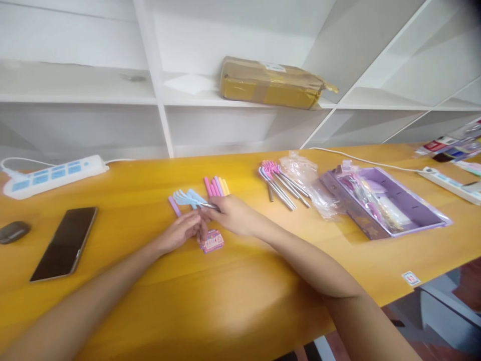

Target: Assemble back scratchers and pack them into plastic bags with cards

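Note:
My right hand [229, 213] is closed around the metal rod of a light blue back scratcher [184, 197], whose claw-shaped head points left. Just below it, my left hand [188, 228] has its fingers curled together beside the rod, close to a small stack of pink printed cards [213, 241]. What those fingers hold, if anything, is hidden. Behind my hands lie several pink, purple and yellow tubes [217, 186], with a single purple tube [174, 205] to the left. Further right, several back scratchers [281, 183] with pink and blue heads and metal rods lie in a pile.
Crumpled clear plastic bags [306, 175] lie beside a purple box [406, 200] holding wrapped items. At left are a phone [63, 243], a dark rounded object [14, 232] and a power strip [56, 175]. Another power strip [453, 184] and bottles [447, 145] are at right. A carton [270, 82] sits on the shelf.

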The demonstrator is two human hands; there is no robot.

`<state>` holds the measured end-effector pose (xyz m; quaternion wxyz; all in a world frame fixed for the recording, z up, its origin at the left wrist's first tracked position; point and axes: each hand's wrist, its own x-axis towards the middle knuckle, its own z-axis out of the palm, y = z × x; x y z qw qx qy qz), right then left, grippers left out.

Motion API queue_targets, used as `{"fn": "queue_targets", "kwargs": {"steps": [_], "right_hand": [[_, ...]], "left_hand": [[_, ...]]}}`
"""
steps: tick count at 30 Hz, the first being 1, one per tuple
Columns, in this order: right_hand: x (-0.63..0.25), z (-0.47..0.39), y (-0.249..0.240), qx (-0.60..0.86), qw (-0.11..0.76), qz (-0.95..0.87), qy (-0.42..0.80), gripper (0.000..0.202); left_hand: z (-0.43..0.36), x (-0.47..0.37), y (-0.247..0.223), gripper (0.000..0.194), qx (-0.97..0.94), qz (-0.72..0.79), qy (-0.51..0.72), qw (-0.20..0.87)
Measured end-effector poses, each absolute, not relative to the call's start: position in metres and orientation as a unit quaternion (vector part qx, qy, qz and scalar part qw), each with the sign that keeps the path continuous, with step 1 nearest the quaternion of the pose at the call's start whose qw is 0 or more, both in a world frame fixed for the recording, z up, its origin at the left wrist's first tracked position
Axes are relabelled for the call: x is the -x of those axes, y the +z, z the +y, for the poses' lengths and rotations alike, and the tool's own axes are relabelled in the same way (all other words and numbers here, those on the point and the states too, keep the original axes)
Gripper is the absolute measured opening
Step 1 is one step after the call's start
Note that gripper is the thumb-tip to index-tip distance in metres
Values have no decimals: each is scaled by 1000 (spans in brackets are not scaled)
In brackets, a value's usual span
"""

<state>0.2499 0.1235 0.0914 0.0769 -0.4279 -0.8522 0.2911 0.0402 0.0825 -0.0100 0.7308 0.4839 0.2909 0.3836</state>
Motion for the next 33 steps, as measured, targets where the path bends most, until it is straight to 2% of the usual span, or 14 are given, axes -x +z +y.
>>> {"fn": "queue_targets", "kwargs": {"steps": [3,7,12,17,22,28,33], "right_hand": [[-251,110,104,373,55,-870,318,34],[-253,104,109,348,29,-885,308,36],[-265,121,110,332,204,-829,402,50],[-267,137,108,292,368,-735,489,57],[-258,141,95,308,418,-680,518,64],[-252,140,80,314,401,-645,570,73],[-248,141,78,293,434,-584,621,68]], "left_hand": [[83,-41,-12,48,-486,282,394,727],[82,-41,-11,41,-467,326,392,723],[81,-40,-12,46,-486,321,360,729],[80,-37,-15,51,-562,355,329,671],[79,-36,-11,47,-596,371,312,641],[75,-40,-4,45,-600,384,297,636],[75,-41,-1,47,-598,374,292,646]]}}
